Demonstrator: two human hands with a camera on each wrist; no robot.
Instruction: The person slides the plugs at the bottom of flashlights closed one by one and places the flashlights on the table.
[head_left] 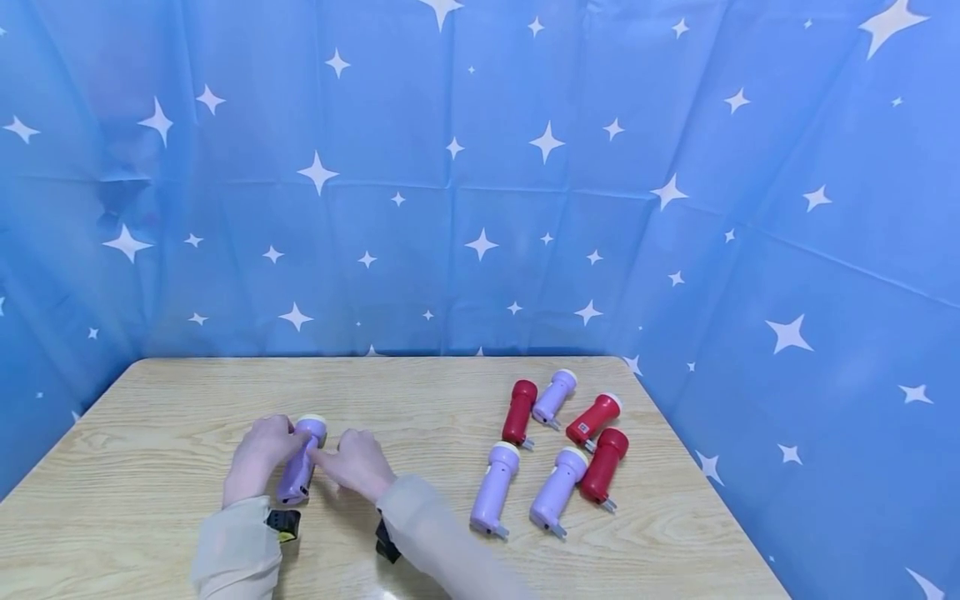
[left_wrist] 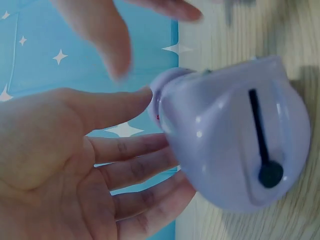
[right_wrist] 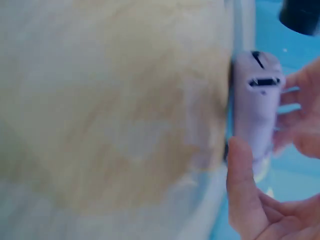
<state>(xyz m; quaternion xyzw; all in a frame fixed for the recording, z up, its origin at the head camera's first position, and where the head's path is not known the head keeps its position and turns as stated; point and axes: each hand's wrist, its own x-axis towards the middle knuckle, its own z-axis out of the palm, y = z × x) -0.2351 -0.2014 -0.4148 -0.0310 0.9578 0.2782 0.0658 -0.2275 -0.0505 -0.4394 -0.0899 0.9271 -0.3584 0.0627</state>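
Lilac torch (head_left: 297, 472) in the left hand (head_left: 258, 454), right hand (head_left: 358, 463) alongside

Leftmost, the person's left hand holds the lilac torch lightly, thumb on one side and fingers round the other. The torch sits between the two hands, its pale-rimmed head pointing away from the person; a dark slot (left_wrist: 262, 142) marks the near end, and no prongs can be seen standing out from it. To its right, the right hand is loosely open and grips nothing, its thumb reaching close; whether it touches the torch cannot be told.

Well to the right of both hands, six more lie on the worktop (head_left: 420, 400): a near lilac torch (head_left: 493, 490), a slim red torch (head_left: 517, 417), a far lilac torch (head_left: 553, 398), a second near lilac torch (head_left: 555, 492), a far red torch (head_left: 595, 419) and, farthest from the hands, a rightmost red torch (head_left: 602, 471). Metal prongs (head_left: 557, 530) jut from all six. Judging by that, those six seem finished, and the one between the hands looks like the piece in progress, its plug apparently left to bring out.
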